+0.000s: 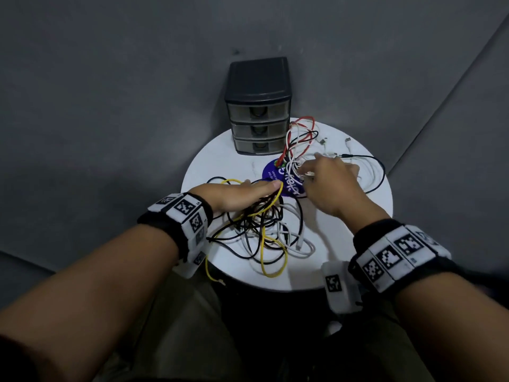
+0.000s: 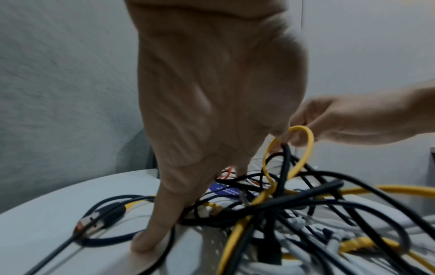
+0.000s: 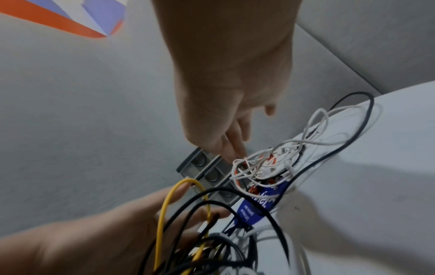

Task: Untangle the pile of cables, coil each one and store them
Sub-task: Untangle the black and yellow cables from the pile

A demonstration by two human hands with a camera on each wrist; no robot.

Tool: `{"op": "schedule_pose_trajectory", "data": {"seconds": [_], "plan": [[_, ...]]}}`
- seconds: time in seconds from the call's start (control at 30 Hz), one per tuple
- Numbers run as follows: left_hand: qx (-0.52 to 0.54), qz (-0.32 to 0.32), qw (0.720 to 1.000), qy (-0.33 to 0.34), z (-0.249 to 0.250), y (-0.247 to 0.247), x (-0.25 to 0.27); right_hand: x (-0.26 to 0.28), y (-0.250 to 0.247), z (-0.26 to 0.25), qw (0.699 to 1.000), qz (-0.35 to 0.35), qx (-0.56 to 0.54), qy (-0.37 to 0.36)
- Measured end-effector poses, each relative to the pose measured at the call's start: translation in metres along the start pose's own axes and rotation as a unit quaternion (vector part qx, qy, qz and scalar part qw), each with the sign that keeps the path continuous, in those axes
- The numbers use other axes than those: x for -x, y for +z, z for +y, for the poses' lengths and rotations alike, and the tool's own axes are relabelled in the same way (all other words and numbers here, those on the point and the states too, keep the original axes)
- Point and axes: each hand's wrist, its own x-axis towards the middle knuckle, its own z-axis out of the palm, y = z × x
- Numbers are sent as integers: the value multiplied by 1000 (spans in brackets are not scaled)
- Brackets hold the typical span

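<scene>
Nearest the camera, the two forearms with their marker wristbands (image 1: 396,255) reached out over the round white worktop (image 1: 209,166), which carried everything else. At its far edge stood the dark three-drawer cabinet (image 1: 259,106), drawers closed, the likely store. The pile of cables (image 1: 264,230) sprawled from the near edge to the far right: black, white and yellow loops near, a red and white knot (image 1: 300,139) farther off beside the cabinet. The left hand (image 1: 237,195) lay with straight fingers on the near tangle, its grip apart, a loop of the yellow cable (image 2: 292,148) arching over the fingertips. The right hand (image 1: 327,183) reached into the thin white cables (image 3: 270,163); whether its grip had closed on one, I could not tell. The cables looked light, limp and springy, prone to snagging; each seemed best taken near a plug and drawn out slowly.
</scene>
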Motion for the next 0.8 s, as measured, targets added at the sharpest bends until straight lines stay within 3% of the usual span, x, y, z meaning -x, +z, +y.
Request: {"op": "schedule_pose_trajectory", "data": {"seconds": [0.07, 0.1, 0.17, 0.23, 0.33, 0.47, 0.6, 0.8], "plan": [[21, 15, 1000, -10, -6, -6, 8, 14, -2, -4, 996, 83, -32, -28], [22, 36, 999, -23, -7, -8, 13, 18, 0, -4, 994, 92, -54, -33], [20, 63, 997, -36, -8, -12, 22, 22, 9, -2, 997, 48, -59, -7], [22, 66, 998, -5, -5, -14, 28, 19, 18, 0, 997, -45, -30, 47], [-65, 89, 994, 15, 5, -17, 31, 16, 30, 3, 984, -152, 14, 94], [-165, 136, 977, 1, 19, -16, 32, 9, 40, 13, 977, -189, -1, 97], [-167, 118, 979, -11, 20, -10, 29, 5, 39, 20, 973, -203, -53, 97], [-112, 123, 986, -7, 2, -19, 23, 10, 40, 23, 972, -229, -12, 43]]}}
